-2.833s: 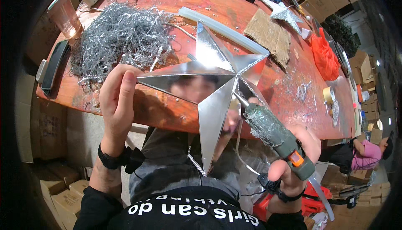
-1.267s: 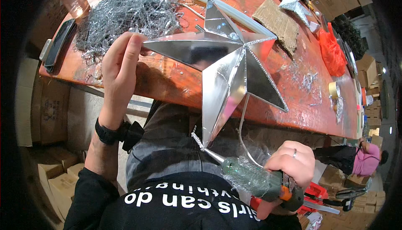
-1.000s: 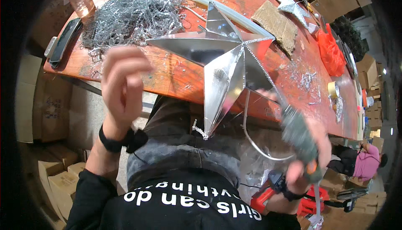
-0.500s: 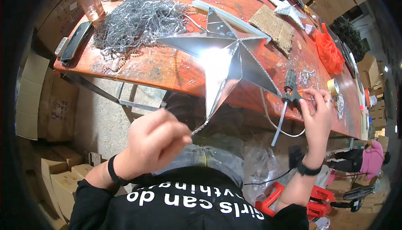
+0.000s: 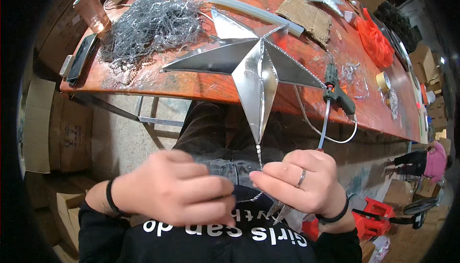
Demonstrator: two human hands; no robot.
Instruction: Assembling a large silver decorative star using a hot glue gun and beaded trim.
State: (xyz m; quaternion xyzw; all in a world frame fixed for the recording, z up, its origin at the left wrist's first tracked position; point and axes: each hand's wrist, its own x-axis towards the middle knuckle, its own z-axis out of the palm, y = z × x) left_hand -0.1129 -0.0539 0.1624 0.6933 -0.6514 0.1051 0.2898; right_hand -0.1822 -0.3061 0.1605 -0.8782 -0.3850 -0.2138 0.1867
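Note:
A large silver five-pointed star (image 5: 251,66) overhangs the table's near edge, its lower point toward me. A thin silver beaded trim (image 5: 259,156) hangs from that point down to my right hand (image 5: 304,179), whose thumb and fingers are pinched on it. My left hand (image 5: 184,188) is closed and slightly blurred beside it, with a bit of the trim running from its fingertips toward the right hand. Under my right hand shows a pointed silvery piece (image 5: 281,211) that I cannot make out. The dark green glue gun (image 5: 338,90) lies on the table by the star's right point.
A tangled heap of silver trim (image 5: 151,30) covers the table's left part, near a phone (image 5: 82,59) and a plastic cup (image 5: 92,11). Glue sticks (image 5: 254,13), cardboard (image 5: 306,17), a red plastic bag (image 5: 373,38) and tape (image 5: 383,81) lie farther right. A white cable (image 5: 342,141) loops below the edge.
My right hand has left the glue gun and come down beside my left hand, onto the trim. My left hand has moved down. The star has turned slightly, its lower point swinging right.

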